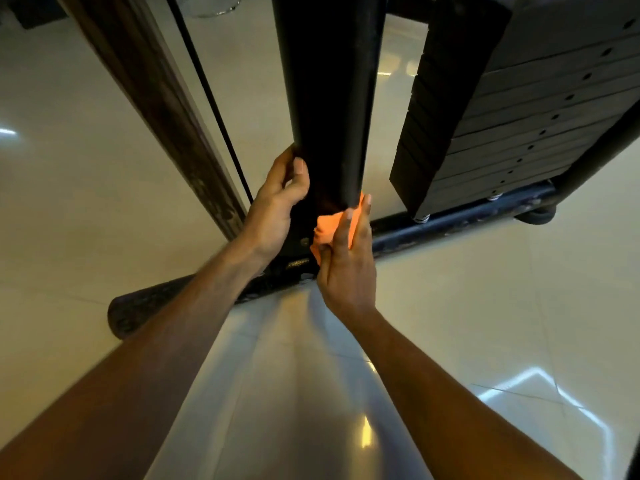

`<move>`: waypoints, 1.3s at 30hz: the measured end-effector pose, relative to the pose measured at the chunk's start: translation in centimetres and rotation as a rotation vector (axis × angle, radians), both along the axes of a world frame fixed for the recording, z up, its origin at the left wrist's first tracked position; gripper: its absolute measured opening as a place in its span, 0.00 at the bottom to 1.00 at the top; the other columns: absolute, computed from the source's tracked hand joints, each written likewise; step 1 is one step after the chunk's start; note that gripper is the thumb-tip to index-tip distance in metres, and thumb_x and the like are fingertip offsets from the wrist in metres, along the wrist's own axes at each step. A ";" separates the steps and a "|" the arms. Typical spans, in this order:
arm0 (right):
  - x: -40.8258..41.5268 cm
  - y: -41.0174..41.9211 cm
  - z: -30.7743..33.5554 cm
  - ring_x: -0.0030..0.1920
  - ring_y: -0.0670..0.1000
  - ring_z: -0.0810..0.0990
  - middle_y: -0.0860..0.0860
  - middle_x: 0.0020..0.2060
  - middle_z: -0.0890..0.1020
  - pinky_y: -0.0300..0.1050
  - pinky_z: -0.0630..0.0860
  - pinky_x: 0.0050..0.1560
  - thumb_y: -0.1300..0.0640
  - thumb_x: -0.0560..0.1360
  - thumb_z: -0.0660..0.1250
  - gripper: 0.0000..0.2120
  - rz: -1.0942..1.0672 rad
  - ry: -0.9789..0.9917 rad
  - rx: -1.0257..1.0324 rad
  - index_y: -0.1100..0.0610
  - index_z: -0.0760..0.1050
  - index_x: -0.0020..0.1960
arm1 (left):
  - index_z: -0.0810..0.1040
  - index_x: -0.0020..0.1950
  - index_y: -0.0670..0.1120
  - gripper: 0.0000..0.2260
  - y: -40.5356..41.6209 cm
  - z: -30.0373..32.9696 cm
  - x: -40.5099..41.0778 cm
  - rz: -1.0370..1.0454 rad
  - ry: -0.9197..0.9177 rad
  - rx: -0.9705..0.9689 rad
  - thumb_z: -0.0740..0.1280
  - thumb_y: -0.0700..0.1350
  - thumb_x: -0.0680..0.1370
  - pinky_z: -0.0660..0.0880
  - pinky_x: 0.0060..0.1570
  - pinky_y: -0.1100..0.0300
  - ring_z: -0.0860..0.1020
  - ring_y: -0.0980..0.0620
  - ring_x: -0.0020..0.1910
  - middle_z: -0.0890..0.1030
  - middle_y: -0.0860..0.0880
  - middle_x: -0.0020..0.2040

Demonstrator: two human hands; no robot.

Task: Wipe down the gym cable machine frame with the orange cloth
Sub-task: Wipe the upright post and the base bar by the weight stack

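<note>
So the cloth was bright orange, right against the matte black upright post. Right of the post, the weight stack was black too; left of it, a dark brown wood-grain frame. Floor was glossy cream tile.

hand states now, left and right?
Left hand: grips the black upright post.
Right hand: holds the orange cloth against the post's base.
</note>
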State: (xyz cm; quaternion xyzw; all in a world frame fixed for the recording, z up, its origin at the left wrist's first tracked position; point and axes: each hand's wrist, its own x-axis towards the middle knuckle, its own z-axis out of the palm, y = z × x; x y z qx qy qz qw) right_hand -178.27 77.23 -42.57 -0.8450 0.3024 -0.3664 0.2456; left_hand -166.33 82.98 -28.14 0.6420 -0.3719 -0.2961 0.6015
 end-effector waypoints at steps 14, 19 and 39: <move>-0.9 -0.9 -5.5 0.86 0.67 0.55 0.59 0.87 0.38 0.74 0.71 0.74 0.48 0.87 0.68 0.51 0.017 0.042 -0.036 0.38 0.25 0.84 | 0.58 0.86 0.61 0.25 1.2 -6.0 -0.1 0.008 -0.341 0.124 0.58 0.58 0.88 0.61 0.82 0.40 0.62 0.59 0.82 0.67 0.64 0.81; 0.9 0.6 -4.9 0.87 0.61 0.56 0.56 0.88 0.48 0.71 0.65 0.79 0.37 0.89 0.52 0.37 -0.039 -0.128 0.148 0.38 0.28 0.85 | 0.50 0.86 0.58 0.26 2.2 -8.2 -0.9 0.084 -0.609 0.212 0.56 0.53 0.90 0.36 0.81 0.63 0.41 0.78 0.76 0.52 0.63 0.84; -2.6 -3.4 -12.6 0.87 0.66 0.44 0.66 0.86 0.48 0.76 0.46 0.82 0.52 0.87 0.65 0.40 0.006 0.199 -0.195 0.58 0.41 0.86 | 0.43 0.87 0.38 0.32 6.3 -16.5 -1.8 0.274 -1.488 0.426 0.57 0.46 0.89 0.42 0.85 0.42 0.43 0.39 0.87 0.42 0.38 0.87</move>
